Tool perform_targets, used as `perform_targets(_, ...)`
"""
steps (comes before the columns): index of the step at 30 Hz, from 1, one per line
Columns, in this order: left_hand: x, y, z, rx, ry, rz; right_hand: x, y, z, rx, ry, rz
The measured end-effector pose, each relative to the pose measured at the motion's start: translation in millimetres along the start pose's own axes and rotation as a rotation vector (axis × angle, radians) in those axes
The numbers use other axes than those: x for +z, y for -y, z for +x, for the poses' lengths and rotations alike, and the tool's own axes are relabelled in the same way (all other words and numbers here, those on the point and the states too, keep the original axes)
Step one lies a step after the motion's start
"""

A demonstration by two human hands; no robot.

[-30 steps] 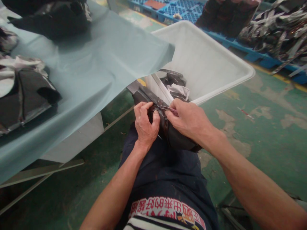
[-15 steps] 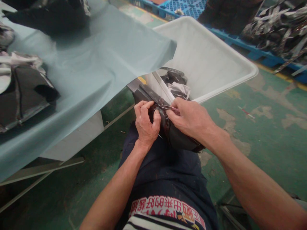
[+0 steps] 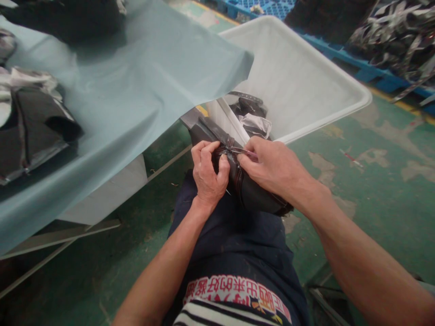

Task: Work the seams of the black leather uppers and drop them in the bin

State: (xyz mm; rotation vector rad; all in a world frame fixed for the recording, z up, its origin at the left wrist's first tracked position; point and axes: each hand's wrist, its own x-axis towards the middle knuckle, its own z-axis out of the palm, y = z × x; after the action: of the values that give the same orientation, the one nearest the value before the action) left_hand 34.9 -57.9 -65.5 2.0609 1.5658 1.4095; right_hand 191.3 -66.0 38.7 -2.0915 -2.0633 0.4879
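A dark leather piece [image 3: 253,199], boot-like, rests on my knee above my dark trousers. My left hand [image 3: 207,174] is closed around its upper edge, thumb and fingers pinching the material. My right hand [image 3: 273,165] is closed too, pinching a thin reddish tool or thread [image 3: 243,151] that runs across to the left hand's fingertips. The two hands almost touch over the piece. What exactly the right fingers hold is too small to name.
A white plastic tub [image 3: 306,86] stands just beyond my hands with dark pieces [image 3: 249,111] in its near corner. A table under pale blue sheeting [image 3: 136,86] lies to the left, carrying black pieces [image 3: 37,129]. Blue pallets [image 3: 356,63] with more material line the back. The floor is green concrete.
Both hands stay pinched on the leather piece in nearly the same spot. The view has shifted slightly, with hands and piece a little higher in the frame.
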Motion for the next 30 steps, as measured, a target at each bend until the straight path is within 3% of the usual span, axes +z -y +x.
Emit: perform_targets(30,2.4,4.5,-1.0,0.058,-0.031,-0.048,5.4,-8.3,3.1,-0.014,-0.015,0.115)
